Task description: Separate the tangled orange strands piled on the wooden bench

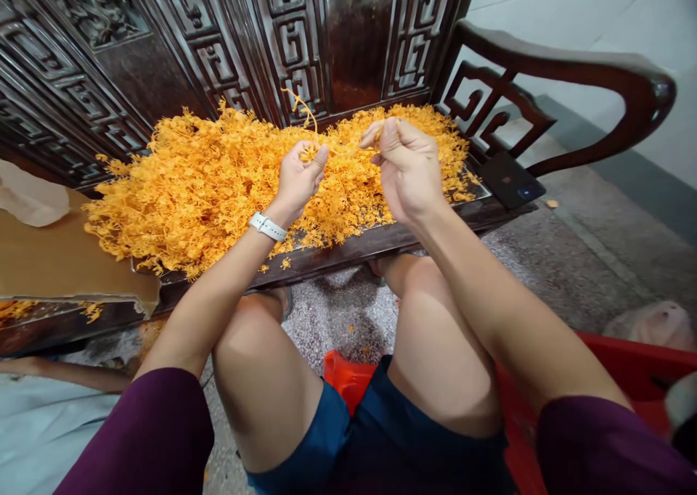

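Observation:
A large heap of orange-yellow plastic flower pieces with thin stems covers the seat of a carved dark wooden bench. Above the heap, my left hand, with a pale watch strap on its wrist, pinches a thin orange stem that sticks up past the fingers. To its right, my right hand is raised over the heap, thumb pressed to the fingers on a small orange piece. What exactly that piece is, the fingers mostly hide. The two hands are a short way apart.
A dark phone lies on the bench's right end, by the curved armrest. Cardboard rests on the left end. A red plastic container stands at my right. Part of another person shows at lower left.

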`<state>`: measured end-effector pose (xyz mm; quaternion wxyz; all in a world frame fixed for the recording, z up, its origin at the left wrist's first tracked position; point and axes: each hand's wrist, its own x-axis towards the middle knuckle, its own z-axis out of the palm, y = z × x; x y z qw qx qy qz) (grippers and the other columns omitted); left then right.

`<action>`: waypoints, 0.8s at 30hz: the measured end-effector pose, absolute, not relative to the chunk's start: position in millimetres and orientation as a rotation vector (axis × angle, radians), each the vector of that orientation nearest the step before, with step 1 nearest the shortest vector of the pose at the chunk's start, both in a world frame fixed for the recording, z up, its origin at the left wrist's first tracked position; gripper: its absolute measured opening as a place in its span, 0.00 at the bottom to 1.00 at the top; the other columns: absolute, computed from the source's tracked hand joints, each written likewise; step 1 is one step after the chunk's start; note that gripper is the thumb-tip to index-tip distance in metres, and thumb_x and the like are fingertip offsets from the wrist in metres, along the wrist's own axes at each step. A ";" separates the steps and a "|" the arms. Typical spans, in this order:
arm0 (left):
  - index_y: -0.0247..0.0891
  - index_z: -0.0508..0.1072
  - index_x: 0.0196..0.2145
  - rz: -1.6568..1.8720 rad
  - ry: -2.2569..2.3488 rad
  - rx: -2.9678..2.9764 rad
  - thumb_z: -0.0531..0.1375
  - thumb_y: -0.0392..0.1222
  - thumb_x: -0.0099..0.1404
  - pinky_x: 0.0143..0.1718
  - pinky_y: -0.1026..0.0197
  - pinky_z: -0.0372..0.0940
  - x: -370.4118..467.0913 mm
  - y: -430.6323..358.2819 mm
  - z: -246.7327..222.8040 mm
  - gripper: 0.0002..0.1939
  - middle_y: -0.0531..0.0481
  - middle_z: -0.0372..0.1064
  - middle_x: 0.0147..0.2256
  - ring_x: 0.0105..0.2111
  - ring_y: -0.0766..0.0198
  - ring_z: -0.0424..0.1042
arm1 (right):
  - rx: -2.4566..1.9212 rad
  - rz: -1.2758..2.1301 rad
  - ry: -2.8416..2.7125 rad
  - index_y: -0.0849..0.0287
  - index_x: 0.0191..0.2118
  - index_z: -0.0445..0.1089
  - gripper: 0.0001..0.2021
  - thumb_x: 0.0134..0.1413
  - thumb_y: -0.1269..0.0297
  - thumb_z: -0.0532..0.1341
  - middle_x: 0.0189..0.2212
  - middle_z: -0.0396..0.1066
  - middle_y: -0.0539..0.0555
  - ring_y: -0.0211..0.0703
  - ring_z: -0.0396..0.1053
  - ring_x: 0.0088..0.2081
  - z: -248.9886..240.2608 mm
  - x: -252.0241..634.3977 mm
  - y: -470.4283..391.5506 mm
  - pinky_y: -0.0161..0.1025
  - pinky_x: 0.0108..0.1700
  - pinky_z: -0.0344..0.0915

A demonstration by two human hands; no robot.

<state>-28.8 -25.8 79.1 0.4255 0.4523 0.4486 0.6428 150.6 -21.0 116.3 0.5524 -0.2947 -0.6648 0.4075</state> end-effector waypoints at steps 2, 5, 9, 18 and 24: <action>0.46 0.64 0.42 1.614 1.130 1.109 0.76 0.59 0.63 0.19 0.61 0.38 -26.5 -23.1 80.6 0.27 0.64 0.51 0.21 0.18 0.71 0.49 | -0.632 1.011 -1.592 0.52 0.35 0.73 0.32 0.65 0.26 0.55 0.45 0.74 0.56 0.50 0.71 0.50 120.7 152.9 -22.9 0.46 0.49 0.71; 0.45 0.64 0.44 1.661 1.205 0.990 0.75 0.53 0.66 0.19 0.63 0.40 -36.4 -19.9 75.7 0.24 0.63 0.51 0.21 0.18 0.72 0.50 | -0.514 1.109 -1.536 0.53 0.31 0.66 0.31 0.64 0.26 0.57 0.47 0.74 0.56 0.51 0.71 0.50 142.4 167.5 -31.0 0.45 0.47 0.71; 0.44 0.64 0.44 1.658 1.288 0.745 0.71 0.49 0.72 0.18 0.66 0.39 -74.0 -24.8 57.6 0.18 0.64 0.51 0.21 0.18 0.72 0.49 | -0.286 1.095 -1.321 0.52 0.27 0.66 0.25 0.64 0.38 0.68 0.44 0.74 0.53 0.48 0.72 0.47 166.4 202.3 -47.7 0.42 0.42 0.71; 0.46 0.67 0.43 1.529 1.244 0.942 0.73 0.52 0.67 0.18 0.62 0.36 -81.9 -30.7 38.0 0.19 0.57 0.72 0.24 0.14 0.75 0.46 | -0.619 1.641 -1.371 0.55 0.37 0.77 0.20 0.54 0.42 0.74 0.22 0.67 0.46 0.35 0.62 0.24 99.7 208.6 30.8 0.38 0.30 0.67; 0.43 0.76 0.37 1.333 1.081 1.313 0.73 0.64 0.62 0.18 0.60 0.39 -63.5 -37.9 52.4 0.22 0.49 0.76 0.28 0.16 0.75 0.47 | -0.956 1.757 -1.212 0.54 0.38 0.72 0.15 0.60 0.47 0.65 0.20 0.60 0.47 0.38 0.52 0.22 86.5 188.8 52.8 0.40 0.28 0.63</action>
